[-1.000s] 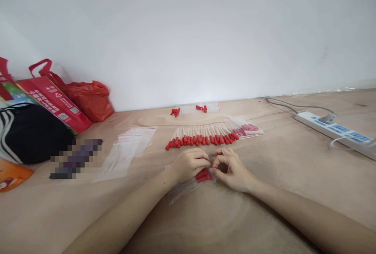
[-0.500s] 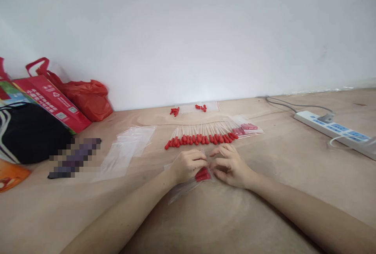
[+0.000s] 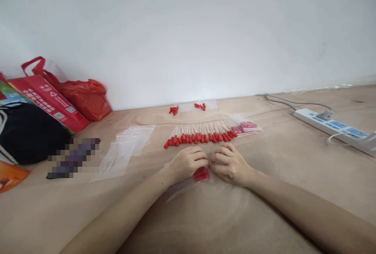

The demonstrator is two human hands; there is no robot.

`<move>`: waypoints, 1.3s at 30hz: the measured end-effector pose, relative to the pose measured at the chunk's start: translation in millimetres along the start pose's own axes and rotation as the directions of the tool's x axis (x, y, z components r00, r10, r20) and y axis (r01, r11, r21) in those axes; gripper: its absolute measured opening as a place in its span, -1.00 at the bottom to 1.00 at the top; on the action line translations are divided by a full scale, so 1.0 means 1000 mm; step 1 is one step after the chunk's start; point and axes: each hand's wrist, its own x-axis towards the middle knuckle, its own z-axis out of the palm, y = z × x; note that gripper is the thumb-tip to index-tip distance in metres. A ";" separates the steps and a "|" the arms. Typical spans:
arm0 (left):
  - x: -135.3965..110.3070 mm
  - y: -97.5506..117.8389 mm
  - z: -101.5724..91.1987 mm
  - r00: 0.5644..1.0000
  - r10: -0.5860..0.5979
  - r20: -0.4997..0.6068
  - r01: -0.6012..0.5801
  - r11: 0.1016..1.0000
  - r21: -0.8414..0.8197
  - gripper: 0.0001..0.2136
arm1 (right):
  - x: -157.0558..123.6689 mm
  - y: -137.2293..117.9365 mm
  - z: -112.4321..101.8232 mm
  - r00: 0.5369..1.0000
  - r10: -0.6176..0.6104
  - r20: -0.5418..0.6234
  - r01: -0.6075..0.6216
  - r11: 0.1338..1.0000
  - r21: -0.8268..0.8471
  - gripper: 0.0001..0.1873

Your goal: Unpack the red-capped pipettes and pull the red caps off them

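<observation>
A clear plastic zip bag [image 3: 180, 190] lies on the table with red dropper bulbs [image 3: 202, 174] visible in its right end. My left hand [image 3: 189, 163] is closed on that end from the left, its fingertips partly hidden. From the other side my right hand [image 3: 230, 165] pinches the bag's edge, fingers curled and nearly meeting the left ones. Just beyond both hands a row of glass droppers [image 3: 196, 138] lies fanned out, red bulbs facing me. Filled clear bags [image 3: 249, 125] with red bulbs overlap the row's right end.
Flat clear bags [image 3: 126, 148] are piled at left. Loose red bulbs [image 3: 174, 110] lie near the wall. A white power strip [image 3: 335, 128] with cords sits at right. Red bags [image 3: 85, 99], a black bag [image 3: 32, 132] and a blurred dark object [image 3: 75, 158] occupy the left side.
My right hand's fingers have closed in from apart to a pinch at the bag's edge. The left hand keeps its hold, and the view has shifted slightly.
</observation>
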 end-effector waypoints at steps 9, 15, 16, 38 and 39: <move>0.003 -0.002 -0.003 0.980 0.155 0.125 -0.165 0.983 0.076 -0.70 | 0.003 0.004 0.001 0.980 -0.058 0.188 0.045 0.996 0.071 -0.63; 0.002 -0.006 -0.007 0.991 0.075 0.111 -0.069 0.996 -0.057 -0.75 | 0.003 0.006 -0.001 0.975 -0.056 0.214 0.030 0.992 0.125 -0.67; 0.001 -0.006 -0.008 0.994 0.035 0.103 -0.027 0.997 -0.074 -0.76 | 0.002 0.005 -0.003 0.976 -0.058 0.211 0.030 0.991 0.133 -0.70; -0.044 0.027 -0.013 0.876 -0.440 0.196 0.482 0.794 -0.370 -0.55 | 0.002 0.002 0.007 0.908 0.298 0.293 -0.410 0.774 0.482 -0.65; -0.045 0.027 -0.012 0.874 -0.447 0.191 0.486 0.790 -0.372 -0.55 | 0.001 0.003 0.007 0.908 0.286 0.306 -0.407 0.775 0.483 -0.60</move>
